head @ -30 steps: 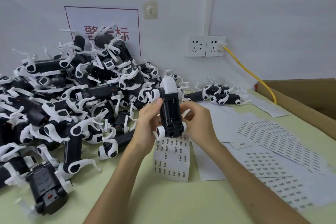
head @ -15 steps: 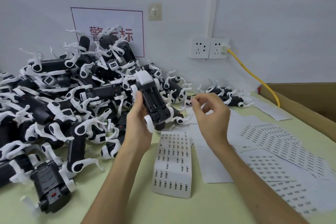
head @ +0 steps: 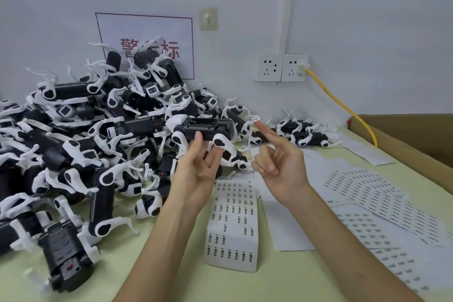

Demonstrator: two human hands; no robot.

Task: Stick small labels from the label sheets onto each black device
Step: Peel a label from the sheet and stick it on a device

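devices (head: 210,127): black, white legs | label sheets (head: 232,223): white (rows of black print) | cable (head: 331,93): yellow

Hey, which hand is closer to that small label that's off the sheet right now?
Right. The small label sticks to the raised index fingertip of the right hand; the left hand is off to its left, holding the black device.

device (head: 208,127) turned level, label (head: 255,119) on fingertip (head: 258,125)
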